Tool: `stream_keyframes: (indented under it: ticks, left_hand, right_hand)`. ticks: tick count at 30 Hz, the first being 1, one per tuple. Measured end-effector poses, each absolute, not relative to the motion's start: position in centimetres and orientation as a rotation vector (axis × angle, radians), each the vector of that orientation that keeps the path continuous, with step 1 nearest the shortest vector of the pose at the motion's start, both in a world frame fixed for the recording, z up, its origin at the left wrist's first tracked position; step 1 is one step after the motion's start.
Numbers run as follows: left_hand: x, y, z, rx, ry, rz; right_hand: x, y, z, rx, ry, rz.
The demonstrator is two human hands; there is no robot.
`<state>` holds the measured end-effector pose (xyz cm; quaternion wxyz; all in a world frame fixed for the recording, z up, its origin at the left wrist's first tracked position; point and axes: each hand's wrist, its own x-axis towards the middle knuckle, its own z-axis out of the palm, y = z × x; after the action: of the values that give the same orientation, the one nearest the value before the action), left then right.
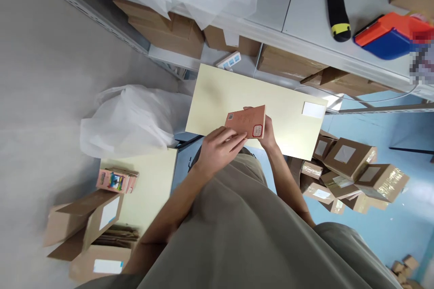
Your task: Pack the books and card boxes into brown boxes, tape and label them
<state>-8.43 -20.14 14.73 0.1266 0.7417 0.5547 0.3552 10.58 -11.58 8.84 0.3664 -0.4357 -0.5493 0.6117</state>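
A pink paperback book [242,120] is held above the pale yellow tabletop [281,104], its back cover facing up with a barcode at one corner and a red-framed label at another. My right hand [267,132] grips the book by its right edge, fingers going underneath. My left hand [221,146] lies along the near side of the book, its fingers together and the fingertips on the cover's lower edge; its thumb is hidden. A white label or slip [312,109] lies on the right part of the tabletop.
Above stands a grey shelf [308,9] with a utility knife [338,6] and an orange-and-blue tape dispenser [386,34]. Cartons [349,156] are piled on the right floor. At left are a white plastic bag [132,119], a book stack [117,180] and an open carton [98,221].
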Motion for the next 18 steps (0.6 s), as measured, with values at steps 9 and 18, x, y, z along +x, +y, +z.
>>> stream_keyframes:
  ticks: [9, 18]
  left_hand:
    - [-13.3, -18.6, 10.3, 1.379, 1.635, 1.185]
    - [-21.2, -13.9, -2.2, 0.772, 1.795, 0.908]
  right_hand:
    - [7.1, -11.9, 3.8, -1.437, -1.26, 1.671]
    - [-1.0, -10.5, -3.4, -1.815, -0.942, 1.853]
